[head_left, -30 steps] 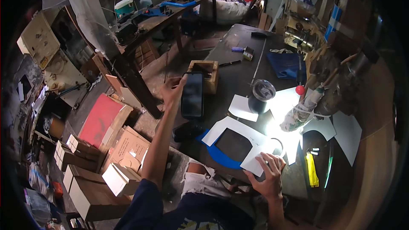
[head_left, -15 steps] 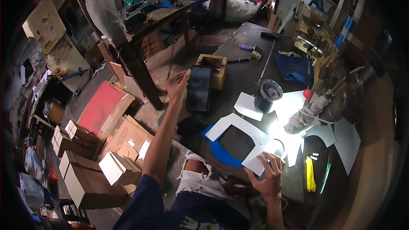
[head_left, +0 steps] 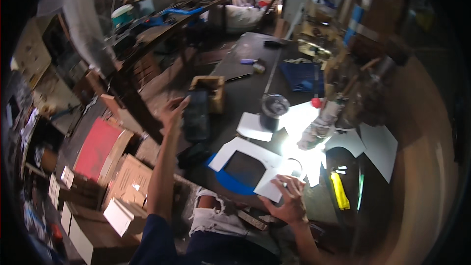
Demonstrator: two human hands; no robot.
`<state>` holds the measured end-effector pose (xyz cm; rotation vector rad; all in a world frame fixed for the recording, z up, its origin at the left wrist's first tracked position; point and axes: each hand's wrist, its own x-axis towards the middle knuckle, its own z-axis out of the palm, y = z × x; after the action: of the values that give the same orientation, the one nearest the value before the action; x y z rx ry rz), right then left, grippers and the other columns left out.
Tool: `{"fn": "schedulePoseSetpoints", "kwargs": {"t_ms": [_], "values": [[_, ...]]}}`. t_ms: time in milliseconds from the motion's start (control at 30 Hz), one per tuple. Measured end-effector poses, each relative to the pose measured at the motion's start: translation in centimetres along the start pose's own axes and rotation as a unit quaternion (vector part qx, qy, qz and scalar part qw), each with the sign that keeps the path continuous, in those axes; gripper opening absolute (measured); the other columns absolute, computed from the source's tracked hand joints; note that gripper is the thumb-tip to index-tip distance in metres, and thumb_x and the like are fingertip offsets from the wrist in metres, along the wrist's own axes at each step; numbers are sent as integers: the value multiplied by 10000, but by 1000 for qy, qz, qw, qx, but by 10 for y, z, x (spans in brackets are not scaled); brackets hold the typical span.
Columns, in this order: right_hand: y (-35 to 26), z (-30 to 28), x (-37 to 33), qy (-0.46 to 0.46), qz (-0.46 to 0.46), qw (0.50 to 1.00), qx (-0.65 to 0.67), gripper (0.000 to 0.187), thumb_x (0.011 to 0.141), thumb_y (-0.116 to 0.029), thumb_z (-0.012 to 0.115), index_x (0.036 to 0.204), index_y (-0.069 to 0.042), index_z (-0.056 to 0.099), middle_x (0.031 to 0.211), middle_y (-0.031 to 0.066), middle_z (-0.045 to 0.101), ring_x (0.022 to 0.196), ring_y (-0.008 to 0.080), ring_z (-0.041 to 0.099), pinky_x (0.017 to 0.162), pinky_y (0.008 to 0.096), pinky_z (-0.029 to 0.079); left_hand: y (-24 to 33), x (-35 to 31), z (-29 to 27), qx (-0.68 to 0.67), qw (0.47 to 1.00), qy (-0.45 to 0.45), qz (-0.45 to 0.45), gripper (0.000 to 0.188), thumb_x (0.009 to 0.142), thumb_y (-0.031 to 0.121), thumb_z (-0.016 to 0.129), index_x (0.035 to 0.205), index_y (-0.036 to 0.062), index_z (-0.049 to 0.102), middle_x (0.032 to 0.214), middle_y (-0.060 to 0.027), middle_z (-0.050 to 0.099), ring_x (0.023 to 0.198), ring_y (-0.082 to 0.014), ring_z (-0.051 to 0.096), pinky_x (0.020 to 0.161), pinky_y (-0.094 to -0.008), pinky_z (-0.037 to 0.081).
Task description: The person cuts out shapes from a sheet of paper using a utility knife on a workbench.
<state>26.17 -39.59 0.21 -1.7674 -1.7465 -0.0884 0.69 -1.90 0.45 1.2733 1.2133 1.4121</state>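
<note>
My left hand [head_left: 173,112] is at the left edge of a dark phone [head_left: 196,117], fingers apart, fingertips against its upper side. The phone stands tilted in front of a small wooden box [head_left: 216,93]. My right hand [head_left: 287,200] rests at the near right corner of a white sheet cutout [head_left: 230,152] with a large squarish opening, its fingers bent and spread. Under that cutout lies a blue curved piece [head_left: 230,182]. Just beyond it, a dark tumbler with a clear lid [head_left: 274,110] stands by another white piece [head_left: 253,124]. Motion blurs the picture slightly.
A bright lamp [head_left: 314,132] glares over more white pieces [head_left: 380,147] at the right. A yellow cutter [head_left: 339,191] lies nearby. Farther back are a blue pouch [head_left: 301,76] and a pen [head_left: 239,77]. Cardboard boxes [head_left: 128,181] stand left of my arm.
The whole view has shifted, so the table and both hands appear farther left. My left hand remains beside the phone and my right hand at the cutout's corner.
</note>
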Motion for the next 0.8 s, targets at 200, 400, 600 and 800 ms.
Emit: {"fn": "schedulePoseSetpoints", "kwargs": {"t_ms": [200,400,600,800], "values": [[-4,-9,2,-12,9,1000,13,536,776,-391,864,1170,-69,694,1263,122,629,1205,314,577,1026,520,388,10,-4,0,-7,998,-5,-55,451,779,345,922,1076,37,779,916,-4,702,779,-86,616,684,-229,464],[0,-3,-2,14,-2,1000,15,535,751,-397,881,1140,-78,698,1249,111,622,1169,312,588,983,520,408,3,8,-8,-24,996,-39,-78,369,819,307,898,1082,89,760,909,35,715,796,-70,663,681,-222,501],[8,-60,3,265,-76,958,79,390,806,-146,808,1163,-41,690,1094,142,700,1046,296,662,962,438,508,-5,9,2,-68,991,-62,-94,373,831,293,887,1105,79,753,919,31,716,779,-64,662,669,-209,498],[65,-220,133,392,67,912,98,419,1049,-250,629,1421,-65,578,1309,128,676,1237,235,628,1062,407,469,4,11,-18,66,997,-22,-39,559,803,422,893,1143,15,716,963,-41,733,848,-124,683,708,-265,524]]}}
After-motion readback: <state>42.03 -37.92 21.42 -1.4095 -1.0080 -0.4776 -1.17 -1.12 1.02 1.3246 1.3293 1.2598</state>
